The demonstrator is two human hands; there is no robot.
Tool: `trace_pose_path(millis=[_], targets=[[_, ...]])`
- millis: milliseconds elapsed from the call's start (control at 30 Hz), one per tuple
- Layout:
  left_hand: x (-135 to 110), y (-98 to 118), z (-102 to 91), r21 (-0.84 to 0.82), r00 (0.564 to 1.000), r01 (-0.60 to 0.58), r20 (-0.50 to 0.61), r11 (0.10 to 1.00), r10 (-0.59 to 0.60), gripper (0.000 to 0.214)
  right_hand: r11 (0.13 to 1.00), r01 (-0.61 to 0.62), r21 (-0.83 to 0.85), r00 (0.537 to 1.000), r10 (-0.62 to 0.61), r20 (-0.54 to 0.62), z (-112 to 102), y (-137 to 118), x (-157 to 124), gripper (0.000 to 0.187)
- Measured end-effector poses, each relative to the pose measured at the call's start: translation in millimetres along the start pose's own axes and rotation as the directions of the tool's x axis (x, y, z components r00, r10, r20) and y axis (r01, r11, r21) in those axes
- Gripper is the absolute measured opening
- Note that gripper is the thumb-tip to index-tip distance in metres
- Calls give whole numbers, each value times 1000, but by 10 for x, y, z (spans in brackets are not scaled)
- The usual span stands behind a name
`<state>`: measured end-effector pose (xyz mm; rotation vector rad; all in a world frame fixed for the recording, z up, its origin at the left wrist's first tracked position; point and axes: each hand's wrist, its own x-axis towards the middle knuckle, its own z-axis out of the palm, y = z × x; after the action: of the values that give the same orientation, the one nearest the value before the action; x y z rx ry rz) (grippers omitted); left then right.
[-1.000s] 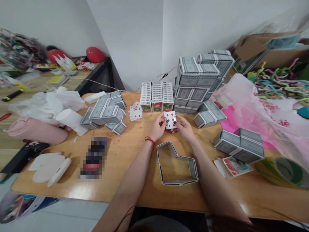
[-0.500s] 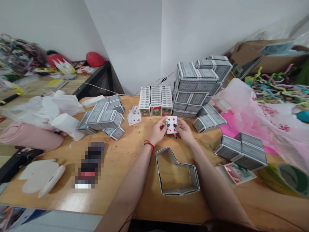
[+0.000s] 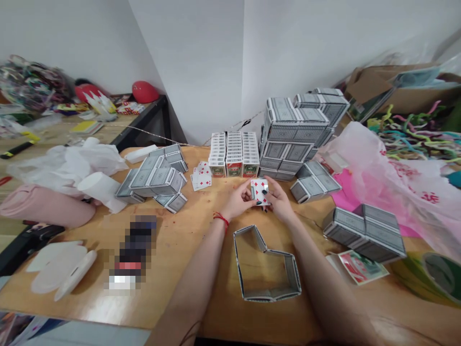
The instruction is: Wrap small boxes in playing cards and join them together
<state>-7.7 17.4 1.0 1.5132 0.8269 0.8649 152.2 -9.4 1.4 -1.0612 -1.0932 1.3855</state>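
Between my two hands is a small set of playing cards (image 3: 258, 191), a six of diamonds facing up. My left hand (image 3: 239, 199), with a red string at the wrist, pinches the cards from the left. My right hand (image 3: 280, 198) grips their right side, thumb lying on the face. How many cards are stacked there I cannot tell. Nearer to me, between my forearms, an L-shaped frame of folded cards (image 3: 266, 293) stands open-topped on the wooden table (image 3: 173, 269). Just beyond my hands are rows of card boxes (image 3: 235, 154), with loose cards (image 3: 202, 177) to their left.
Grey-backed card blocks stand as a tall stack (image 3: 295, 125) behind right, a cluster (image 3: 154, 175) at left and a block (image 3: 365, 230) at right. Yellow tape (image 3: 406, 274), a card pack (image 3: 363, 266), a pink roll (image 3: 46, 204) and a pixelated object (image 3: 135, 250) lie around.
My left thumb has shifted from the card's face down to its lower edge. The cards have turned slightly in my hands. The whole view has moved a little; the frame stays on the table.
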Motion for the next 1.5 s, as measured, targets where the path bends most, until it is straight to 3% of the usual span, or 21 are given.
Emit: trace_pose_path(millis=[1033, 1233, 1500], targets=[[-2, -9, -24, 43, 1000, 24, 4, 999, -25, 74, 1000, -23, -8, 999, 23, -47, 30, -18, -4, 56], [0, 9, -21, 39, 1000, -5, -1, 999, 5, 74, 1000, 20, 23, 998, -19, -54, 48, -25, -5, 58], [-3, 45, 21, -47, 1000, 10, 24, 999, -9, 70, 1000, 17, 7, 997, -17, -80, 73, -17, 13, 29]])
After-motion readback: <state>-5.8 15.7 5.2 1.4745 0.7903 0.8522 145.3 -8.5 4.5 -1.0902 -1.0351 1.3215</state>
